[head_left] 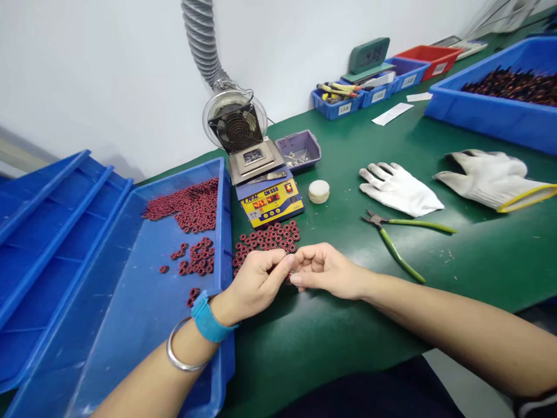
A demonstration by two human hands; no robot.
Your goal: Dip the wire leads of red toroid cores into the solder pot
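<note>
The left hand [256, 281] and the right hand [324, 270] meet fingertip to fingertip above the near edge of the green worktop [478, 255]. Both pinch one small red and black ring coil [290, 274], mostly hidden by the fingers. A bunch of the same ring coils [267, 239] lies just behind the hands, in front of the yellow and blue solder pot [267, 186]. More coils sit in the blue plastic tray [130, 302] at the left edge. Green-handled cutters [398, 241] and white cloth gloves [398, 188] lie to the right
</note>
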